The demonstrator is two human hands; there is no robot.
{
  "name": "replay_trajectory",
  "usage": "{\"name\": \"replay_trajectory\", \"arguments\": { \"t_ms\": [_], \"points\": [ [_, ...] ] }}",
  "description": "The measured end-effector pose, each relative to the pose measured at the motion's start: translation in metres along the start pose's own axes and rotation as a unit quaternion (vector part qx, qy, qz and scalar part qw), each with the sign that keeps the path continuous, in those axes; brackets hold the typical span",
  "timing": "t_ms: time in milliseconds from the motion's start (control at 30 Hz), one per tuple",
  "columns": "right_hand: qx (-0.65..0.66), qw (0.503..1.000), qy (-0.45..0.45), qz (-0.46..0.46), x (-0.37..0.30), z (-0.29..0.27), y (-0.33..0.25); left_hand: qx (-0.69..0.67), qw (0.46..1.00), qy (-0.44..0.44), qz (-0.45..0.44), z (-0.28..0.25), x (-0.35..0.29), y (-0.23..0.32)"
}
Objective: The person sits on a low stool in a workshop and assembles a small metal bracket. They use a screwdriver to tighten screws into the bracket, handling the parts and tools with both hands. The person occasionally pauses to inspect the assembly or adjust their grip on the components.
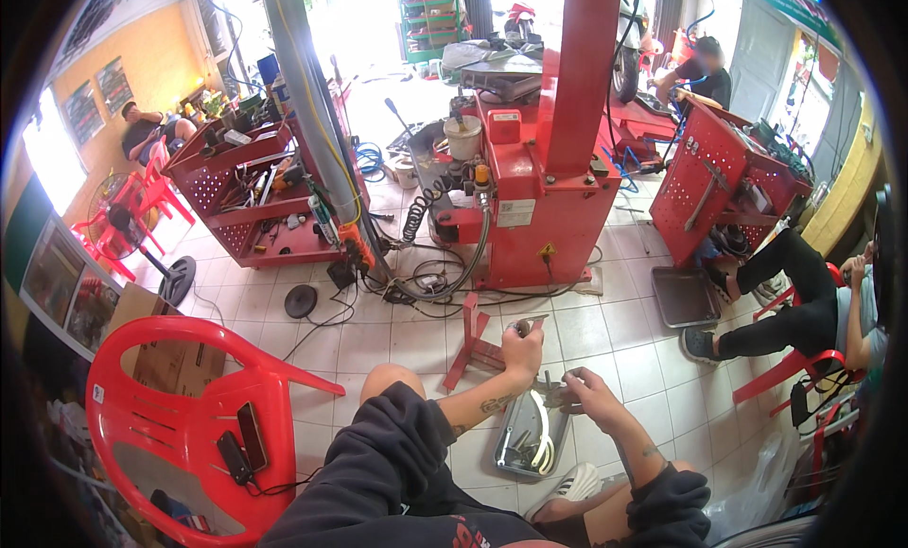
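My left hand [521, 353] is closed around a small dark and silver metal piece [536, 319], whose thin end sticks out past the fingers; its kind is not clear. To its right and a bit nearer, my right hand [594, 395] grips a greyish metal part [556, 393] between thumb and fingers, too small to name. Both hands are held over a grey tray [511, 470] on the floor. Inside the tray lie a pale curved strip [543, 433] and several small metal pieces, partly hidden by my hands.
A red metal stand [470, 347] lies on the tiles ahead. Beyond rises a red lift post [530, 217] with hoses and cables. A red chair [189, 387] holding phones is at my left. Red tool carts [700, 179], a black tray [685, 297] and a seated person [804, 297] are right.
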State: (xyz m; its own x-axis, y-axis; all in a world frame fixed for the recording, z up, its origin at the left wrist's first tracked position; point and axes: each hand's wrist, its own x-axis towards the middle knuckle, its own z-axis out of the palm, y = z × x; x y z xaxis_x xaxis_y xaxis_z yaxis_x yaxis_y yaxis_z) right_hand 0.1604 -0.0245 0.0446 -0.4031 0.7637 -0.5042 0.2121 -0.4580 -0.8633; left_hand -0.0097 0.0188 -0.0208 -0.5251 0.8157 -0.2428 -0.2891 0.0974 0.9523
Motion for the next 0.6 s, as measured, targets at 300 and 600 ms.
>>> {"name": "replay_trajectory", "arguments": {
  "t_ms": [300,600],
  "points": [
    [-0.061,0.998,-0.020,0.007,0.006,-0.004,0.004,-0.021,1.000,-0.023,-0.002,0.005,0.000,-0.004],
    [-0.017,0.995,-0.100,-0.001,0.001,-0.003,0.000,0.009,1.000,-0.009,0.026,0.001,0.002,-0.004]
  ]
}}
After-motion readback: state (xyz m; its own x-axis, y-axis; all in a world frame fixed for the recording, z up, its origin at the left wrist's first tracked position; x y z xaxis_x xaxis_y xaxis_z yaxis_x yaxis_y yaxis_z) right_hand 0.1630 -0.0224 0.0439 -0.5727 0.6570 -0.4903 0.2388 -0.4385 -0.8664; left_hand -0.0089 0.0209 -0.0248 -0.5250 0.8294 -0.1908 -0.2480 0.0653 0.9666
